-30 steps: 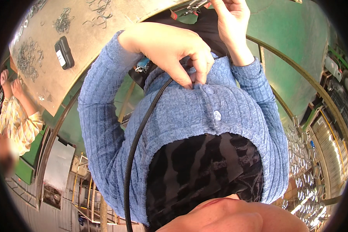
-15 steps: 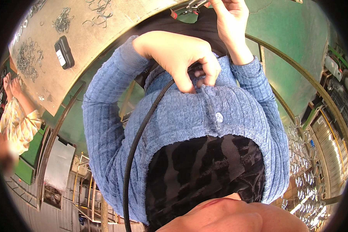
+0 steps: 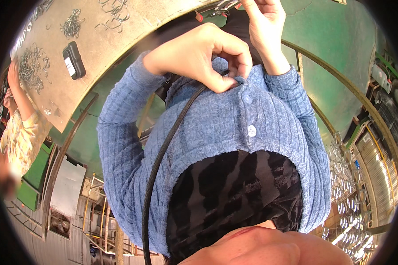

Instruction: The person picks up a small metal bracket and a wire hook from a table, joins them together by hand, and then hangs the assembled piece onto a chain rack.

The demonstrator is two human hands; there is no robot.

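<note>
A blue ribbed cardigan [image 3: 208, 123] with pale buttons covers my torso over a black patterned top. My left hand [image 3: 208, 53] is bent in front of it, thumb and fingers pinching the cardigan's front edge just above a button. Further up and to the right, my right hand [image 3: 267, 26] is raised, with its fingertips cut off by the upper edge of the picture. Beside its thumb are thin metal pieces [image 3: 225, 6] with red bits; whether the hand touches them I cannot tell. A black cord [image 3: 163, 150] runs down the cardigan's left side.
At the upper left, a tan table [image 3: 97, 53] bears piles of bent metal hooks [image 3: 34, 66] and a black case [image 3: 74, 60] with a white label. A person in a yellow patterned shirt [image 3: 24, 137] is at far left. Metal parts [image 3: 349, 212] hang at the lower right.
My left hand has risen slightly from the cardigan, pulling its edge up. My right hand has barely moved. The other person's arm has reached further over the table.
</note>
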